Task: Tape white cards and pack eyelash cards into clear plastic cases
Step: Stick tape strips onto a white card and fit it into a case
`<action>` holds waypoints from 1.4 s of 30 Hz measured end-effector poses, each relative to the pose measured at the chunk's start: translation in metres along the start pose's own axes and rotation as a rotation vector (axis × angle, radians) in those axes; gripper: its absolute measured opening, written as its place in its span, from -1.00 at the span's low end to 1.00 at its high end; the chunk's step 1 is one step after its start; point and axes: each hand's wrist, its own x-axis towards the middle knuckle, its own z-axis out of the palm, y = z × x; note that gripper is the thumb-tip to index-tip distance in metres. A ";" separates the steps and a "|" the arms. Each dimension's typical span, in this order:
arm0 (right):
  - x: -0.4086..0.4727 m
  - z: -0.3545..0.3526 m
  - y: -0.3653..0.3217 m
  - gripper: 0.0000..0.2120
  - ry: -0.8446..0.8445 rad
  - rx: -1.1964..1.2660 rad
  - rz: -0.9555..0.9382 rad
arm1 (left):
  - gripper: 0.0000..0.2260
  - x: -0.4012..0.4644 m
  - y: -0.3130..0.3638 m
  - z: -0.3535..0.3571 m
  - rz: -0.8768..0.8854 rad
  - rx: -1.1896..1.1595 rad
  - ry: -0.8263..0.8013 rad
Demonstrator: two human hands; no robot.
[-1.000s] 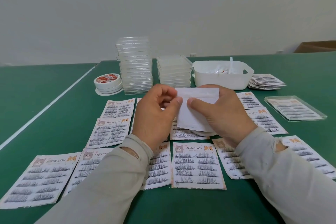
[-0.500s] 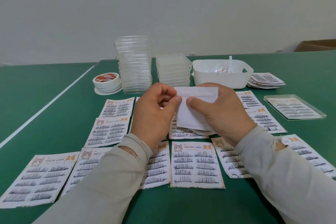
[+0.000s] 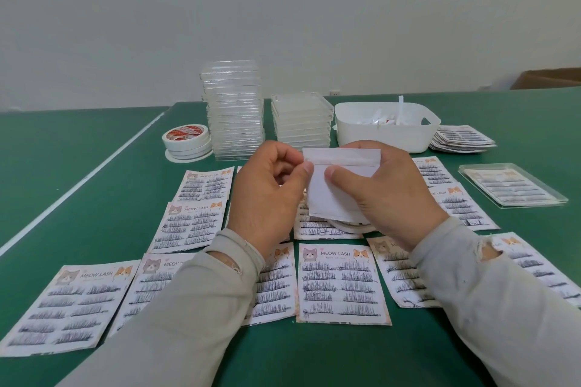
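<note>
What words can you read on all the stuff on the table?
"MEOW LASH": printed at the top of the eyelash cards, between two cat pictures.
Small line under "MEOW LASH": too blurred to read.
Red print on the tape rolls: too blurred to read.
White card in both hands: no words show.

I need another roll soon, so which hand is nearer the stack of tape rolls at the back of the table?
Left. The left hand is right of and nearer the camera than the tape rolls; the right hand lies farther right, beyond the white card both pinch.
</note>
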 end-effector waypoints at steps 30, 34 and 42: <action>-0.002 0.000 0.002 -0.79 -0.068 -0.228 -0.225 | -0.89 -0.001 0.009 0.002 0.003 -0.135 -0.104; 0.000 0.003 0.004 -0.91 -0.060 -0.109 -0.163 | -0.89 -0.003 0.008 0.004 -0.090 -0.189 -0.065; -0.004 -0.002 -0.008 -0.84 0.004 0.270 0.068 | -0.93 -0.007 0.009 0.002 -0.403 -0.211 -0.296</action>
